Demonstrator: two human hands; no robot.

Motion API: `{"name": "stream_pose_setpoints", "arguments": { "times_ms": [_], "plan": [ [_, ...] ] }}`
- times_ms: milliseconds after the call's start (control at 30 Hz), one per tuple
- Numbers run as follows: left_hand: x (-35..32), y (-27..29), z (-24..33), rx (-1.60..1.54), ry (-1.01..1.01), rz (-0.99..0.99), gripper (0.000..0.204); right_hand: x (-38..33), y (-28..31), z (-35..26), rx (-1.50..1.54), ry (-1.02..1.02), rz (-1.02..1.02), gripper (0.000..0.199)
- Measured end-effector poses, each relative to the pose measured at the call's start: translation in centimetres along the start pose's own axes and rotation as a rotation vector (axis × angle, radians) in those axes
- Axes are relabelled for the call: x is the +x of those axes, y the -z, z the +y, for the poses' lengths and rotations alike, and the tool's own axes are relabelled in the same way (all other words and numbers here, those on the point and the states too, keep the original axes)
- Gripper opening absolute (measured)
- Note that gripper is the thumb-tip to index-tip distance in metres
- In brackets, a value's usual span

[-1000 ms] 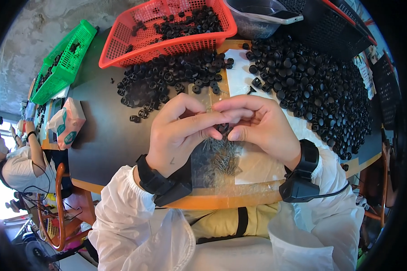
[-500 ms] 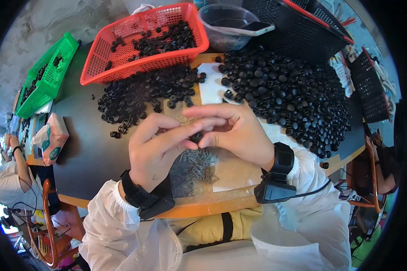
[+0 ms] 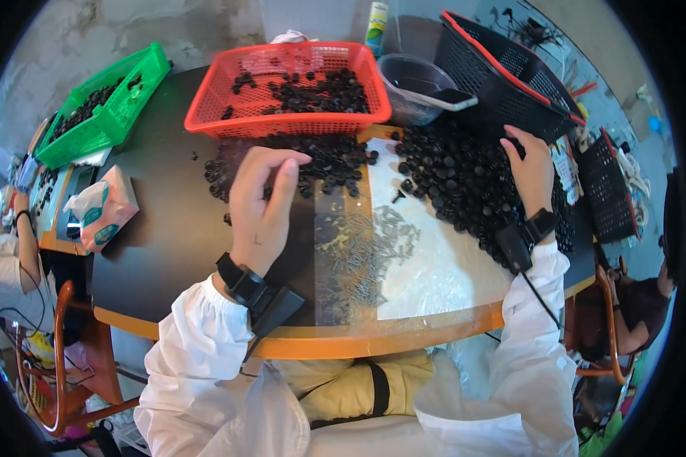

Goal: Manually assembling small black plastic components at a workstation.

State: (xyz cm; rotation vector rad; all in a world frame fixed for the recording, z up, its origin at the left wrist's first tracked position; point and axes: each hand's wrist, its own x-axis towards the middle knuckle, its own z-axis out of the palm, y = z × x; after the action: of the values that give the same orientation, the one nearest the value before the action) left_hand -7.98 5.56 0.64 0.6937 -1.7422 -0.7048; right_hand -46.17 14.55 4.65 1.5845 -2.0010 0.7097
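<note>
My left hand [image 3: 261, 202] hovers at the near side of a pile of small black ring-like parts [image 3: 331, 164]. Its fingers are bent, with a gap beside the thumb, and nothing shows in them. On the right, my right hand [image 3: 533, 169] reaches over a heap of round black knobs [image 3: 461, 179], thumb and index finger apart. Between the hands lies a spread of thin metal screws [image 3: 362, 259]. One black piece with a stem [image 3: 399, 196] rests on the white sheet [image 3: 434, 266] near the heap.
Behind the piles stand a red basket [image 3: 290, 126] with black parts, a clear tub [image 3: 415, 114] with a phone [image 3: 450, 99] across it, and a black basket [image 3: 503, 84]. A green basket [image 3: 141, 99] and tissue pack [image 3: 110, 209] are left. Other people sit at both sides.
My hands, together over the screws half a second ago around a small black part, have separated. The left moved up to the ring pile, the right across to the knobs. The view shifted too.
</note>
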Motion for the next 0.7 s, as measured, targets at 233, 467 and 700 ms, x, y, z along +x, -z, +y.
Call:
{"name": "stream_pose_setpoints", "arguments": {
  "times_ms": [233, 467, 700],
  "plan": [
    [0.3, 1.7, -0.5, 0.144, -0.203, -0.51, 0.004, 0.4, -2.6, -12.8, 0.339, 0.431, -0.323, 0.019],
    [0.1, 1.4, -1.0, 0.13, -0.262, -0.706, 0.013, 0.2, -5.9, -15.2, 0.212, 0.461, -0.384, 0.017],
    [-0.2, 1.7, -0.1, 0.137, -0.211, -0.852, 0.017, -0.6, -3.6, -14.8, 0.409, 0.302, -0.394, 0.019]
  ]
}}
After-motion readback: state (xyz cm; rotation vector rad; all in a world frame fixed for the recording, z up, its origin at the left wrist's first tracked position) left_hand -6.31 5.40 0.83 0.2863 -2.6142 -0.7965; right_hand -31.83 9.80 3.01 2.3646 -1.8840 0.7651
